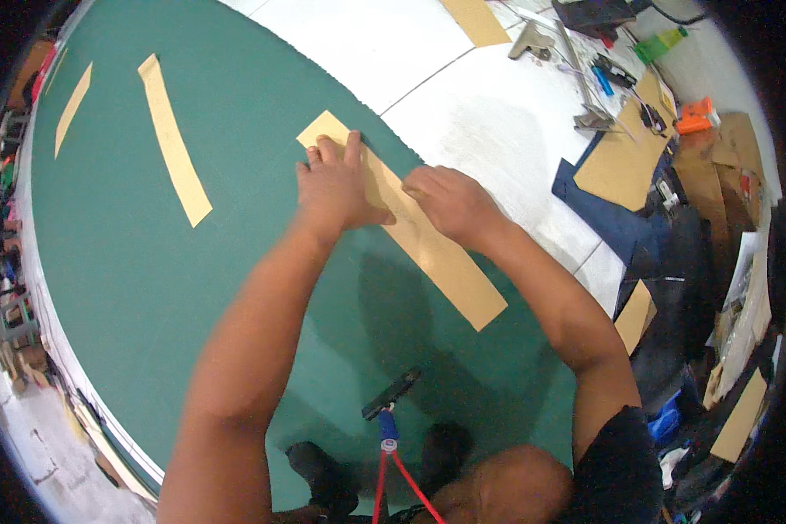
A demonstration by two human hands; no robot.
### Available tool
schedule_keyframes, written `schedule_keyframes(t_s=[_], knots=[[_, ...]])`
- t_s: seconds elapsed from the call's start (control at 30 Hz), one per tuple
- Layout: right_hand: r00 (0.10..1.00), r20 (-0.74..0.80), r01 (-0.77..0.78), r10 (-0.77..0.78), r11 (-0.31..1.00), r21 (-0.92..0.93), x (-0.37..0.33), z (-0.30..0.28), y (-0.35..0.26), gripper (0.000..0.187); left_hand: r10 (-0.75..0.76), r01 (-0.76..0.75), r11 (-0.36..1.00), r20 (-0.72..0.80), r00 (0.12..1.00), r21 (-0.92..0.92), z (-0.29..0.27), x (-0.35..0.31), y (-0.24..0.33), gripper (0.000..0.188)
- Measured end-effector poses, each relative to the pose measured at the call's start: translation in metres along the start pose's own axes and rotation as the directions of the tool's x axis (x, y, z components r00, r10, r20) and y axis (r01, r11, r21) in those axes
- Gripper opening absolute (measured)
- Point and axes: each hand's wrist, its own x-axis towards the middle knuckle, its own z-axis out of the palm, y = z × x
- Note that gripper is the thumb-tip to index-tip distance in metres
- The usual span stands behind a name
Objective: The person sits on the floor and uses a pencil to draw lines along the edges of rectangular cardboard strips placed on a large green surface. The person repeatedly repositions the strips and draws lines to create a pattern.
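Observation:
A long tan cardboard-like strip [450, 266] lies slantwise on the green sheet [253, 148]. My left hand [336, 185] presses on the strip's far part, its fingers spread and thumb stretched across it. To the right, my right hand [452, 203] is closed at the strip's right edge, with its fingers curled in. Whatever those fingers may hold is hidden.
Two narrow tan strips [175, 140] [73, 109] lie on the sheet's left part. White floor tiles [489, 113] border it. At right are a large tan piece [620, 162], tools, a green bottle [661, 44] and cardboard [716, 188]. A red lanyard [402, 476] hangs in front of me.

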Motion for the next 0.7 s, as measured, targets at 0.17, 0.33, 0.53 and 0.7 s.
schedule_keyframes(t_s=[0.17,0.33,0.53,0.7], knots=[[0.997,-0.070,-0.016,0.019,0.999,0.040,0.019,0.001,0.005,0.018,0.028,-0.028,1.000,0.030,0.999,0.011,-0.007,0.001,0.005,0.142],[0.983,0.171,-0.054,0.067,0.995,-0.081,-0.033,-0.023,-0.015,0.018,-0.009,0.009,0.999,-0.001,1.000,0.033,0.001,-0.001,-0.002,0.141],[0.987,-0.116,-0.107,0.109,0.994,0.028,-0.127,-0.045,-0.030,0.025,0.021,-0.021,1.000,0.015,1.000,0.009,-0.001,0.003,0.005,0.142],[0.924,-0.195,-0.339,0.329,0.941,-0.021,-0.156,-0.031,-0.065,0.033,-0.002,0.002,1.000,0.042,0.999,-0.004,-0.002,0.003,0.002,0.144]])
